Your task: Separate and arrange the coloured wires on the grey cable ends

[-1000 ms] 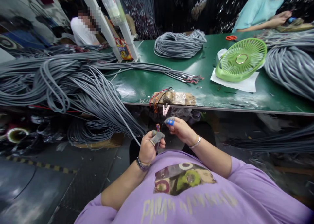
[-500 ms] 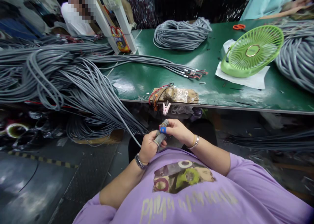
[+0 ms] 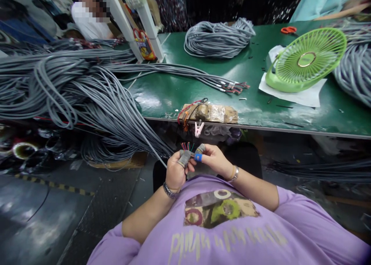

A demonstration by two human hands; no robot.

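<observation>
Left hand: it (image 3: 175,175) was clamped, fingers curled, around the base of some thin coloured wires (image 3: 187,145), a grey cover (image 3: 184,159) on its thumb.
Coloured wires: they fanned out just above the left thumb, near the person's front and below the bench edge.
Right hand: it (image 3: 215,160) was just beside the left, thumb and forefinger near each other; whether they pinched anything could not be told. A blue band (image 3: 198,157) circled its thumb.
Grey cables: a thick bundle (image 3: 107,102) draped over the left side of the green bench (image 3: 162,104) and down toward the left hand.
Stripped ends: a thinner run of cables (image 3: 191,72) lay across the bench, its bared tips pointing right.
Bench edge: a wooden block (image 3: 232,115) lay at the near edge, a pale pink clip (image 3: 198,129) just below it.
Far side: a coil of grey cable (image 3: 217,40) lay in the middle, orange-handled scissors (image 3: 288,30) farther right.
Fan: a green one (image 3: 311,60) stood tilted on white paper (image 3: 308,98), to the right.
Co-workers: one in white (image 3: 92,25) was far left, one in light blue (image 3: 313,4) far right.
</observation>
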